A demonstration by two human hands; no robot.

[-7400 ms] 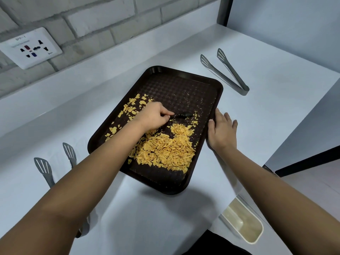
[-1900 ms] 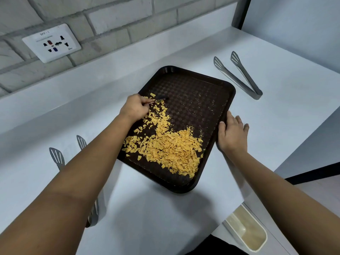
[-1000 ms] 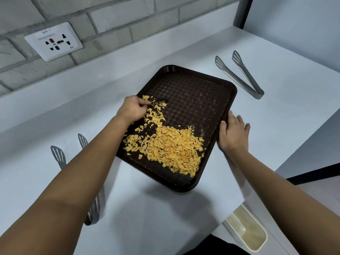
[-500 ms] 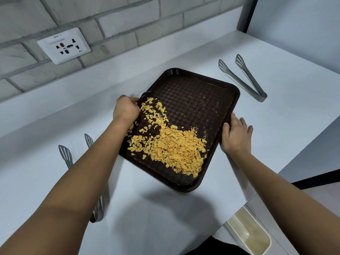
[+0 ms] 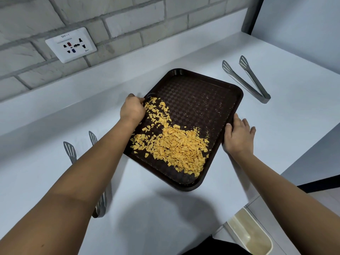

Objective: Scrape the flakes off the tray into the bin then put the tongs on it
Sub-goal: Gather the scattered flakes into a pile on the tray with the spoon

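One head-worn camera looks forward and steeply down, close over the desk (image 5: 165, 208), facing its far edge below the brick wall (image 5: 128, 21).

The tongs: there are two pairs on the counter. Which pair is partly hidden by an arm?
The tongs on the left, beside the left forearm, which covers their middle. The tongs on the right, beyond the tray, lie fully in view.
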